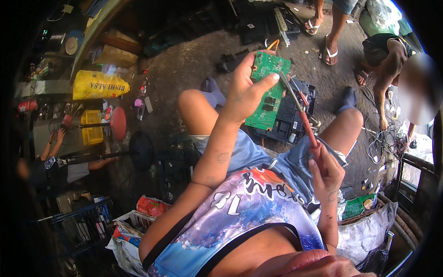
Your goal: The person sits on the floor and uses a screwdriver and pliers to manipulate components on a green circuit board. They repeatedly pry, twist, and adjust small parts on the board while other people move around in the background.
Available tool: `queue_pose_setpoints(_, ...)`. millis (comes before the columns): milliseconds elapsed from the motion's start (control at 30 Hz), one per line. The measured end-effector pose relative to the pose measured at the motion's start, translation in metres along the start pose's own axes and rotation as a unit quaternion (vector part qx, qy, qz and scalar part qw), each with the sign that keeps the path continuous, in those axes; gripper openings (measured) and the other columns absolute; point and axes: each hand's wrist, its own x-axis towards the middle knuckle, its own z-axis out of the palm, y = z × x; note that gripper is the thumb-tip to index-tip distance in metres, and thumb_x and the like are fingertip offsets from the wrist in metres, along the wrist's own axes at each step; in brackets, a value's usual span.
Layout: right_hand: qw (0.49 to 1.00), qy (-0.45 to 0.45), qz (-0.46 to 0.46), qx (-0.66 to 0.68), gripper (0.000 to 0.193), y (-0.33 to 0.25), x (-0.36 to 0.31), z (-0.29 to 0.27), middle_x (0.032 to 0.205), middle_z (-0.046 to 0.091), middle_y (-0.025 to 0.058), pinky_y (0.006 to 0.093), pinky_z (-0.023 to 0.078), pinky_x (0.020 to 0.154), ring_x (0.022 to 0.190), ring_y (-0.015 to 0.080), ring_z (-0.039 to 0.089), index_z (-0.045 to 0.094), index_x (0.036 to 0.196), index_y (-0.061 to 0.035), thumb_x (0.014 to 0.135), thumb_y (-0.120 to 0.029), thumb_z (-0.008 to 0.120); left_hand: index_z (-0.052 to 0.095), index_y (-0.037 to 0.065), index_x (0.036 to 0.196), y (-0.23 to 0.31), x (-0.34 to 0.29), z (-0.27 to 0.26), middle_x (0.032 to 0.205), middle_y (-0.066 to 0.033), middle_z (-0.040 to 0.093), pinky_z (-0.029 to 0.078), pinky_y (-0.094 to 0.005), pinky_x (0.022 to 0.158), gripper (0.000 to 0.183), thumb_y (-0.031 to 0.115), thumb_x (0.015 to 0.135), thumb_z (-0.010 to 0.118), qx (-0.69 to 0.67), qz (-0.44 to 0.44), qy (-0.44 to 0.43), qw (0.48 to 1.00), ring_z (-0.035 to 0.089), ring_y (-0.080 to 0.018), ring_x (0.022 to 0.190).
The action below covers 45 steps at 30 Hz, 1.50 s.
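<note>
My left hand [253, 90] grips a green circuit board [264, 117] by its left side and top, thumb across its face. Black components stand out from the board, which is tilted upright above my knees. In my closed right hand [326, 168] is a long metal-tipped tool with a red handle [305, 123]. Its tip reaches the board's right edge, close to my left thumb; whether it touches the board I cannot tell. Behind the board, a black plastic housing [302, 117] lies on the ground between my feet, with a second red piece over it.
To the right a person [385, 69] bends over tangled wires [392, 143]; another person's sandalled feet [330, 48] stand beyond. Black casings [249, 27] lie at the back. On the left are a yellow sack [99, 85], a yellow crate [92, 127], a red round seat [118, 123] and another person's arms [55, 141].
</note>
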Motion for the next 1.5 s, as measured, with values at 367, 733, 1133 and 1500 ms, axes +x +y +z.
queue_pose_setpoints(367, 0.996, -0.036, -0.051, -0.061, 0.046, -0.008, 0.013, -0.045, 0.1, 0.072, 0.0178, 0.0321, 0.054, 0.077, 0.086, 0.0299, 0.073, 0.066, 0.128, 0.0018, 0.082, -0.001, 0.073, 0.052, 0.001, 0.134, 0.029, -0.011, -0.025, 0.109, -0.0129, 0.07, 0.062, -0.0311, 0.072, 0.043, 0.004, 0.093, 0.064, 0.055, -0.03, -0.118, 0.991, 0.073, -0.02, 0.093)
queue_pose_setpoints(733, 0.979, -0.121, -0.094, -0.134, 0.052, -0.002, 0.036, -0.085, 0.083, 0.065, 0.0137, 0.0314, 0.05, 0.063, 0.068, 0.0227, 0.065, 0.067, 0.128, -0.001, 0.077, -0.001, 0.076, 0.061, 0.002, 0.127, 0.05, -0.02, -0.027, 0.098, -0.0061, 0.073, 0.058, -0.0258, 0.074, 0.035, 0.008, 0.093, 0.068, 0.159, -0.042, -0.162, 0.973, 0.071, -0.0103, 0.087)
queue_pose_setpoints(1133, 0.998, -0.054, 0.002, -0.022, 0.047, -0.002, -0.013, -0.008, 0.081, 0.063, 0.0135, 0.0294, 0.048, 0.063, 0.067, 0.0187, 0.063, 0.064, 0.131, 0.0031, 0.086, -0.003, 0.072, 0.054, -0.001, 0.129, 0.01, -0.027, -0.008, 0.101, -0.0087, 0.071, 0.061, -0.028, 0.067, 0.037, 0.006, 0.095, 0.066, 0.065, -0.015, -0.039, 0.997, 0.07, -0.0131, 0.083)
queue_pose_setpoints(1500, 0.99, -0.023, 0.117, 0.071, 0.043, -0.009, -0.029, 0.028, 0.091, 0.07, 0.0162, 0.0278, 0.051, 0.073, 0.077, 0.0169, 0.066, 0.064, 0.13, 0.0058, 0.088, -0.003, 0.071, 0.058, 0.002, 0.123, -0.013, -0.023, -0.007, 0.092, -0.0045, 0.069, 0.06, -0.0286, 0.063, 0.031, 0.004, 0.093, 0.066, 0.088, 0.002, 0.008, 0.996, 0.067, -0.0095, 0.076)
